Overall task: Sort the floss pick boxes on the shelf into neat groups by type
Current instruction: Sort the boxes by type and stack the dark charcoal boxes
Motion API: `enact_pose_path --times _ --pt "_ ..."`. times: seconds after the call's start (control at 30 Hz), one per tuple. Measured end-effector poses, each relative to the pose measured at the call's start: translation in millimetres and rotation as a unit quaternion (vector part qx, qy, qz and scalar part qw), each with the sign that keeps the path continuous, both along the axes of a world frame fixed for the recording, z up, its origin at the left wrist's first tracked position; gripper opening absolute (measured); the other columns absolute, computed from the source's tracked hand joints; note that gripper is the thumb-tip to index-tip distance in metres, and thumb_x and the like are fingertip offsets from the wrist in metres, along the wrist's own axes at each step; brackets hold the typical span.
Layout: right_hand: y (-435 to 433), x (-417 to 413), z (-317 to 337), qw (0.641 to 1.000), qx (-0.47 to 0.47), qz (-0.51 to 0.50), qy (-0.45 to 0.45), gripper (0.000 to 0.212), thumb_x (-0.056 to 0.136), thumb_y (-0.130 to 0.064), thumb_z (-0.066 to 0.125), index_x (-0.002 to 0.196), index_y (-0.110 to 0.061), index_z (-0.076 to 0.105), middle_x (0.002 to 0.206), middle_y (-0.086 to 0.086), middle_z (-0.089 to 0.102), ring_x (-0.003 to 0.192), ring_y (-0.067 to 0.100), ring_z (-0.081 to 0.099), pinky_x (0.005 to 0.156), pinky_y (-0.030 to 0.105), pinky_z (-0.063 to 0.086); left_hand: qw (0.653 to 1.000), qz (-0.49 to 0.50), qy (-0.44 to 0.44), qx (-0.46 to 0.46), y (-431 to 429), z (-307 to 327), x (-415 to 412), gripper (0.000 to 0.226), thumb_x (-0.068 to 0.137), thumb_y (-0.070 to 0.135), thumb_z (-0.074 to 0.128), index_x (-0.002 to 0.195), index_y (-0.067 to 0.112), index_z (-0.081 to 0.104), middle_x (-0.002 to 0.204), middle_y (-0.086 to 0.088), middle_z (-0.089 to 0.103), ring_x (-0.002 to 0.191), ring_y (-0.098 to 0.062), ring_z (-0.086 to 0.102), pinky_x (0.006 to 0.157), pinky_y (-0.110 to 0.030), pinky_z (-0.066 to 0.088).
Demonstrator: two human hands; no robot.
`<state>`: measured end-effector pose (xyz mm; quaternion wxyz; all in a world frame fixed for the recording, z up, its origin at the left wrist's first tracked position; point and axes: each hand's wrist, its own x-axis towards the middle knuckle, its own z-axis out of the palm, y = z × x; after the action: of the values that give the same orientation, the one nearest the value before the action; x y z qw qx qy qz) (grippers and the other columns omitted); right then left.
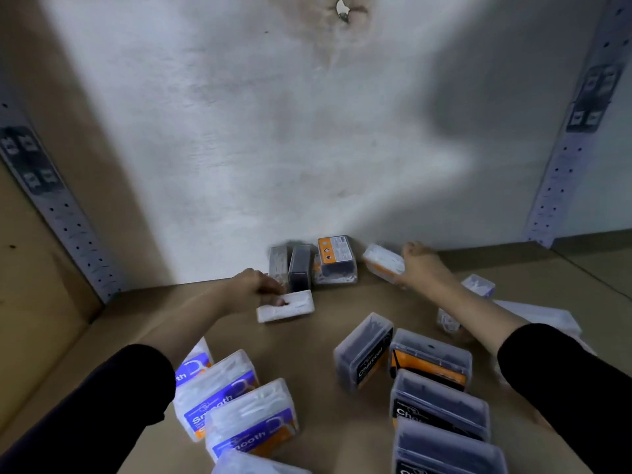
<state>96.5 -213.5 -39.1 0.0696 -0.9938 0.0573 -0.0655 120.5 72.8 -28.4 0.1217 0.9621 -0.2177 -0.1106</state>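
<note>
As left hand (254,285) grips white rectangular box (294,305) | right hand (420,265): plastic box (382,262)

My matt black cloth sleeves (102,405) lie over the shelf (307,354) of dull brown board, the floss pick boxes (364,350) are clear glossy plastic, the wall (239,131) rough stained plaster, the uprights (68,217) perforated grey metal.

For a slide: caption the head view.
Left hand grips a white box, right hand an orange-edged box, by the back wall.
</note>
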Motion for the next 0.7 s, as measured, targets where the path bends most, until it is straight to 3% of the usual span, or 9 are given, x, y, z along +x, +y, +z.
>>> enact_pose_path --times 0.17,0.3,0.43,0.57,0.7 --pt "8 -9 -13 0.996 -0.054 0.071 0.030 0.040 0.084 -0.012 0.063 0.120 -0.002 0.048 0.126 0.017 0.051 0.114 0.030 0.053 0.092 0.035 0.044 0.997 0.058 0.031 -0.032 -4 -3 4 0.036 0.097 0.028 0.047 0.123 0.007 0.061 0.127 -0.013 0.061 0.117 -0.026 0.055 0.089 -0.024 0.038" --pt "-1 -7 -9 0.995 0.059 0.057 0.055 0.035 0.082 -0.024 0.068 0.110 -0.005 0.062 0.116 0.013 0.063 0.105 0.025 0.060 0.086 0.032 0.047 0.995 0.091 0.008 -0.043 -6 -7 3 0.037 0.099 0.026 0.042 0.131 0.009 0.054 0.135 -0.011 0.056 0.123 -0.024 0.052 0.100 -0.029 0.039" --pt "-15 4 -3 0.990 0.135 -0.012 0.028 0.033 0.086 -0.025 0.063 0.109 -0.002 0.064 0.117 0.017 0.065 0.107 0.027 0.061 0.086 0.034 0.047 0.991 0.111 -0.004 -0.075 -9 -8 -1 0.037 0.099 0.026 0.043 0.131 0.010 0.053 0.134 -0.010 0.057 0.121 -0.023 0.054 0.098 -0.028 0.042" --pt "-20 11 -1 0.973 0.212 -0.042 0.079 0.059 0.083 -0.030 0.066 0.129 0.003 0.048 0.134 0.020 0.053 0.121 0.031 0.052 0.098 0.035 0.042 0.989 0.120 0.022 -0.086 -13 -7 -2 0.047 0.092 0.033 0.055 0.132 0.010 0.050 0.130 -0.011 0.059 0.115 -0.022 0.060 0.085 -0.024 0.045" --pt "-15 16 -5 0.962 0.234 -0.033 0.133 0.065 0.084 -0.030 0.066 0.133 0.006 0.043 0.138 0.021 0.049 0.124 0.031 0.050 0.102 0.036 0.039 0.992 0.117 0.021 -0.044 -14 -5 0 0.055 0.081 0.024 0.070 0.132 0.011 0.050 0.133 -0.009 0.056 0.117 -0.023 0.057 0.094 -0.027 0.046"
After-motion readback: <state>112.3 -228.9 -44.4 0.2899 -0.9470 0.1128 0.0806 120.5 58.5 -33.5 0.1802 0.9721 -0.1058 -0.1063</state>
